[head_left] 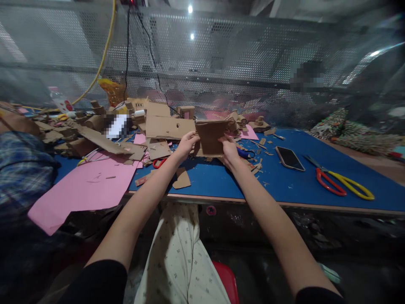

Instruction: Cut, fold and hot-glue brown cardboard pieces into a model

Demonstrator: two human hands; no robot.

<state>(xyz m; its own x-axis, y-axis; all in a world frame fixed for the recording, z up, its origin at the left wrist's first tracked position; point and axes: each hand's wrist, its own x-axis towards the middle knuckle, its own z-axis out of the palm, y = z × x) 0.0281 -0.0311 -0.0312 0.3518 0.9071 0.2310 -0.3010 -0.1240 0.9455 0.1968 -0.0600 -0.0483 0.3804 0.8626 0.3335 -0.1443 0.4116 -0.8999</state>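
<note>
Between my two hands a piece of folded brown cardboard point(211, 138) is held up over the blue table. My left hand point(187, 145) grips its left edge, fingers closed on it. Its right edge is pinched by my right hand point(230, 150). Behind and to the left lies a larger cardboard sheet point(167, 126) with a small hole. A blue-handled tool point(245, 153) sits just right of my right hand, partly hidden. Red scissor handles point(159, 163) and a cut cardboard scrap point(182, 179) lie near my left forearm.
Scissors with red and yellow handles point(340, 179) and a phone point(289, 158) lie on the right. Pink paper point(91, 181) hangs over the front edge at left. Cardboard scraps point(104, 139) pile up beside a person in a checked sleeve point(25, 169). A perforated metal screen point(221, 55) stands behind.
</note>
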